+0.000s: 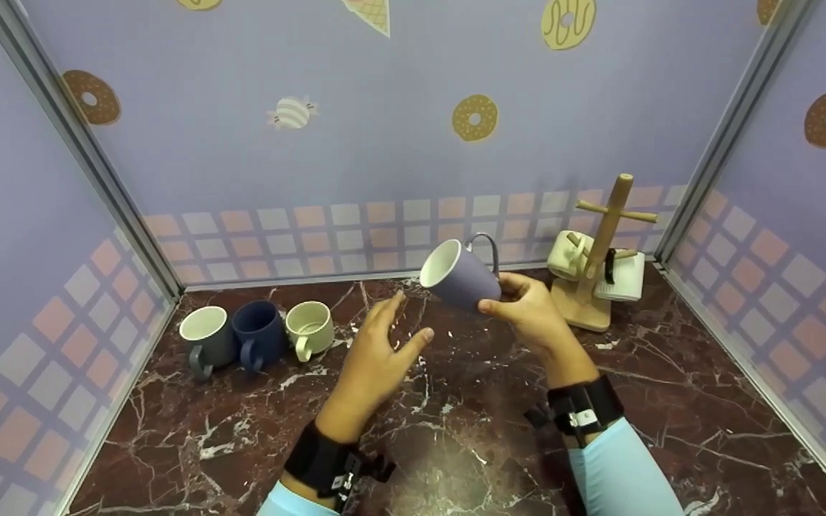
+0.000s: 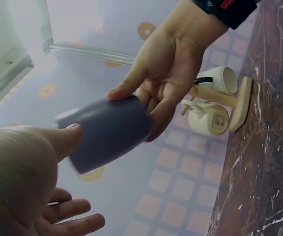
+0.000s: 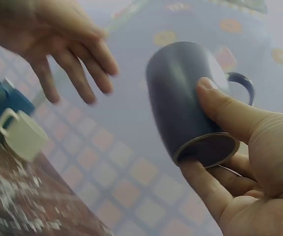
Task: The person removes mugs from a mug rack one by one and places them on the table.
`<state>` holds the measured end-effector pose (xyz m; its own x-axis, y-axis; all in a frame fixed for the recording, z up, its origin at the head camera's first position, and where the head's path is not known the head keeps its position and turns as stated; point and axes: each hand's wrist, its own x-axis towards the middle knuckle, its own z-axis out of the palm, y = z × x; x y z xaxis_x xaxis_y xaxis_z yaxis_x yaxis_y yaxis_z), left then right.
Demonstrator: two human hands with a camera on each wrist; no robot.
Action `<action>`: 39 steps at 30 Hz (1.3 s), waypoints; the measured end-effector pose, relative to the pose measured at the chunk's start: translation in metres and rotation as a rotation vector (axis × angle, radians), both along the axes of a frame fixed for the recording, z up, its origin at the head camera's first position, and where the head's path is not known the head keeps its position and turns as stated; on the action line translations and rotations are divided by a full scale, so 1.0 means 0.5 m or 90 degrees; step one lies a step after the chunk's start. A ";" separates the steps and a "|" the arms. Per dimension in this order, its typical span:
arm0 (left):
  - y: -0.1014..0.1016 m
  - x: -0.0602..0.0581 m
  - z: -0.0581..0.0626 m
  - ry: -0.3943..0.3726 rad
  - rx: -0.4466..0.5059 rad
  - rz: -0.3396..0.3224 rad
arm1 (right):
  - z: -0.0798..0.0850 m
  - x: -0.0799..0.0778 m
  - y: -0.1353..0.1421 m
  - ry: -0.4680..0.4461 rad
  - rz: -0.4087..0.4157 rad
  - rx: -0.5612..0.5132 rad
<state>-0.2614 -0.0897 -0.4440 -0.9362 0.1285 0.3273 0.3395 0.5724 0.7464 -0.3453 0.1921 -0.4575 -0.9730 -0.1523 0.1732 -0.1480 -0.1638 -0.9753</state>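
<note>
A purple-grey mug (image 1: 464,279) with a white inside is held in the air, tilted with its mouth to the left. My right hand (image 1: 531,315) grips it near its base, thumb on the near side; in the right wrist view the mug (image 3: 183,93) shows its bottom rim and its handle beyond the thumb. Left of the mug is my left hand (image 1: 377,351), fingers extended and apart from it in the head view. The right wrist view also shows a gap between the left hand (image 3: 65,46) and the mug.
A wooden mug tree (image 1: 606,229) stands at the back right, with a cream mug (image 1: 569,254) and a white ribbed mug (image 1: 624,276) on its lower pegs. At the left, a grey mug (image 1: 209,337), a navy mug (image 1: 260,333) and a cream mug (image 1: 310,330) stand in a row on the marbled table (image 1: 241,444).
</note>
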 end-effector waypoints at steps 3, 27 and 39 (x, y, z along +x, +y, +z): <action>-0.003 -0.002 0.004 0.016 0.056 0.023 | 0.012 0.013 -0.037 0.021 0.009 -0.041; -0.016 -0.006 0.020 0.001 0.367 0.090 | -0.010 0.093 -0.205 0.088 -0.062 0.116; -0.027 -0.006 0.026 0.010 0.360 0.064 | -0.020 0.079 -0.179 0.012 0.176 -0.051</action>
